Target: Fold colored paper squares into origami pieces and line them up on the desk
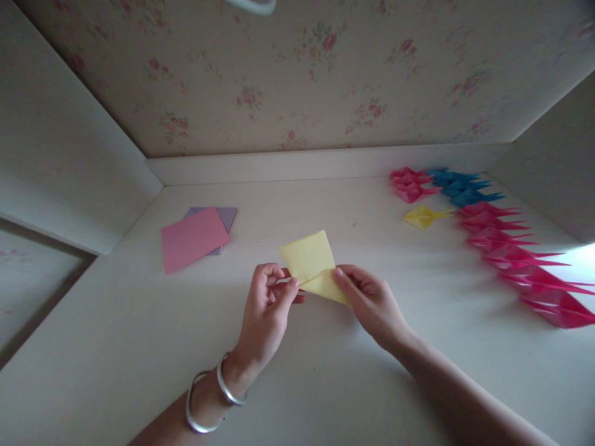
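A yellow sheet of origami paper [309, 255], partly folded, is held up between my two hands over the white table. A crease or flap edge runs across its lower part. My left hand [269, 306] pinches the lower left corner between thumb and fingers; two bangles circle that wrist. At the lower right edge, my right hand [372, 303] grips the paper with the thumb on top. The fingers behind the paper are partly hidden.
Pink paper [195, 240] lies over purple paper [227, 217] at the left. Along the right stand folded pink pieces [509, 254], blue pieces [465, 186] and one yellow piece [423, 217]. Flowered wallpaper [279, 93] rises behind the white table [316, 384], with side panels left and right.
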Available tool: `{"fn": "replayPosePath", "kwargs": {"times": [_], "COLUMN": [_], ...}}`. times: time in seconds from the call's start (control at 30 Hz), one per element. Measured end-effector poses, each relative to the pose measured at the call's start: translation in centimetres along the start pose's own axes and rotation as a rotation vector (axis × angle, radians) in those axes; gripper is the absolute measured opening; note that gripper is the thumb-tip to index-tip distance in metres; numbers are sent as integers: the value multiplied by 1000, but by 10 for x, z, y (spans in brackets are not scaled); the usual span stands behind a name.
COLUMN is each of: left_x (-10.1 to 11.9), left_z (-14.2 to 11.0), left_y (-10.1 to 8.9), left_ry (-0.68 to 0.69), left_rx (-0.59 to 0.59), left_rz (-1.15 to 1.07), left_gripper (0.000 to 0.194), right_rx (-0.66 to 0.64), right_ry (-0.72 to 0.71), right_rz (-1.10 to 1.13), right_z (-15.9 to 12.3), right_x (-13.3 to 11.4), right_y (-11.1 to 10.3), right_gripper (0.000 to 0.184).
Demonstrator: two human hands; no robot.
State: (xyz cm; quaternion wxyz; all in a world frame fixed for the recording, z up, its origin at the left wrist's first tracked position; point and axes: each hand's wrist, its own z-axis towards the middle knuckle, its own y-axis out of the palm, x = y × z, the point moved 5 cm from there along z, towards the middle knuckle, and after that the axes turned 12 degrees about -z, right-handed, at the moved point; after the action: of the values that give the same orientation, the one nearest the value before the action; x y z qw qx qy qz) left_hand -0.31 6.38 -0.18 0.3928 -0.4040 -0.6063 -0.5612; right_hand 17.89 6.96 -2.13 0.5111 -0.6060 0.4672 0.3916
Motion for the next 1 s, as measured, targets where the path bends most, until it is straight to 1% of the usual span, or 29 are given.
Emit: {"fn": "replayPosePath", "kwargs": {"times": [0.07, 0.13, 0.2, 0.33, 0.43, 0.63, 0.7, 0.83, 1.0], "left_x": [-1, -4, -8, -10, -10, -10, -9, -6, -4], "left_z": [-2, -4, -5, -3, -2, -2, -2, -3, -4], "left_y": [3, 6, 8, 8, 7, 5, 4, 4, 3], "left_ry": [-4, -48, -80, -94, -92, -65, -59, -46, -45], "left_rx": [-72, -145, -171, -146, -127, -91, -84, -86, -59], "left_rz": [74, 108, 87, 19, 8, 51, 74, 142, 178], "left_gripper": [17, 20, 26, 29, 29, 24, 21, 17, 16], "right_rx": [11, 34, 41, 24, 22, 36, 15, -67, -68], "right_ry": [-7, -14, -17, -23, -15, -21, -28, -49, -41], "right_rz": [26, 42, 55, 86, 94, 95, 101, 69, 19], "right_z": [0, 0, 0, 1, 1, -1, -2, -4, -6], "right_x": [0, 0, 0, -1, -2, -3, -4, -11, -15], "right_y": [0, -1, -1, 0, 1, 0, 0, 2, 1], "right_gripper": [37, 36, 35, 35, 35, 34, 34, 33, 34]}}
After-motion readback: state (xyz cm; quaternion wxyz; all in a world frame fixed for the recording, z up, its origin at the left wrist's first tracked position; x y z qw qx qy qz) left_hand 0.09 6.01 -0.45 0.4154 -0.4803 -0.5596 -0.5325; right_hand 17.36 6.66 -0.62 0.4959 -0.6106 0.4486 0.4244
